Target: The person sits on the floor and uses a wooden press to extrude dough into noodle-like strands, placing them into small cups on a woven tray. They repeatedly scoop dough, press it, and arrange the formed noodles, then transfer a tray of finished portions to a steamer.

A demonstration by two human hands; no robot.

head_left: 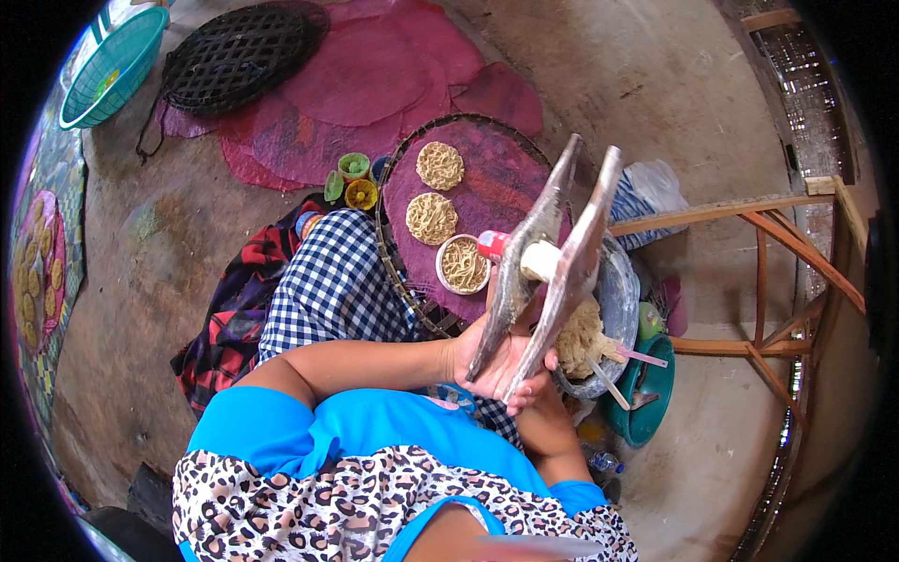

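Observation:
Both my hands are on a worn two-armed hand press with long tapered arms. My left hand is closed around the press's lower arms, and my right hand wraps them from the other side, its fingers partly hidden. Between the arms sits a white cylinder, with a red can-like piece at its left. Just left of that piece, a white ring surrounds dough strands on a purple sheet. Two round nests of strands, one upper and one lower, lie beyond it.
The sheet covers a round woven tray. To the right, a grey basin holds pale dough and utensils, beside a teal bowl. Wooden framing stands farther right. Small flower-shaped cups and purple sheets lie beyond my checked lap cloth.

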